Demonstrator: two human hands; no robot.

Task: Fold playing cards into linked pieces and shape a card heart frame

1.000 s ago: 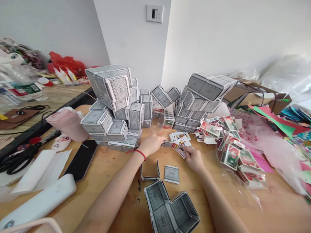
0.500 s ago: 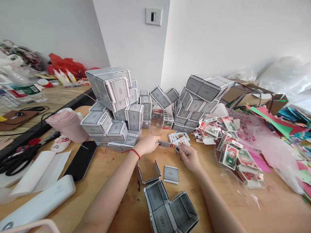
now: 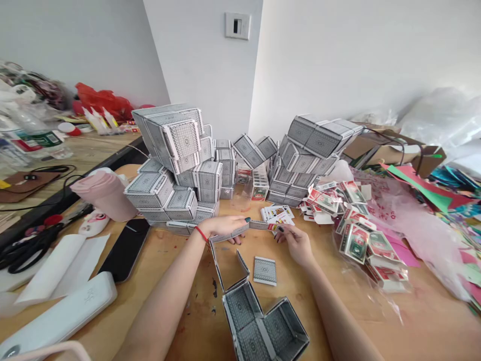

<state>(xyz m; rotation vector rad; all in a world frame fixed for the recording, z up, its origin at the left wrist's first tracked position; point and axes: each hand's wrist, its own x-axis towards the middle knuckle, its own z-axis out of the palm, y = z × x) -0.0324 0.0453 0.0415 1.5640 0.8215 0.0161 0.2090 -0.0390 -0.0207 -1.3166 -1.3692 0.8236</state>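
Note:
My left hand (image 3: 224, 226) and my right hand (image 3: 295, 240) each pinch one end of a strip of joined playing cards (image 3: 252, 227), held level above the wooden table (image 3: 432, 321). The strip bends down at its left end into an open card box shape (image 3: 230, 258). A red string circles my left wrist. A single face-down card (image 3: 265, 270) lies just below my hands. Face-up cards (image 3: 277, 213) lie beyond the strip. A larger open structure of grey-backed cards (image 3: 263, 328) sits at the near edge.
Stacks of grey card cubes (image 3: 176, 160) and more grey card cubes (image 3: 311, 150) stand at the back. Red-green card packets (image 3: 361, 235) spill at the right. A pink cup (image 3: 103, 193), black phone (image 3: 126, 248), scissors (image 3: 26, 245) and white case (image 3: 63, 313) lie left.
The card strip has been lifted and stretched out between both hands. The small box shape on its left end has tilted up off the table. The camera has barely shifted.

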